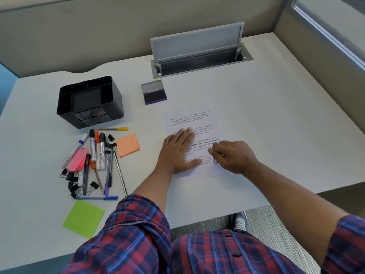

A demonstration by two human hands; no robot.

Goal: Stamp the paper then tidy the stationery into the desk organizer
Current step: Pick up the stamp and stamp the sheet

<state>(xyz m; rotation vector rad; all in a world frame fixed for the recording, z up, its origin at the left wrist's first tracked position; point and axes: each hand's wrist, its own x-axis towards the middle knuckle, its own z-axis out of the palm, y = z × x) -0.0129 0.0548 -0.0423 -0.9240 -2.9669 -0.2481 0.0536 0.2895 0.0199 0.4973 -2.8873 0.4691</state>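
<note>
Paper point(194, 135) text: "slower pace", "community bonds"

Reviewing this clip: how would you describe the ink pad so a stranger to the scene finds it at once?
Start at the grey cable hatch at the back of the desk. Just in front of its left end sits the ink pad, right of the black organizer. It alone has a raised lid, dark ink surface and purple base.

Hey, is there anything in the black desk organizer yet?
No, the black plastic desk organizer shows only bare compartments, while the pens, markers and binder clips lie in a heap on the white desk in front of it.
</note>
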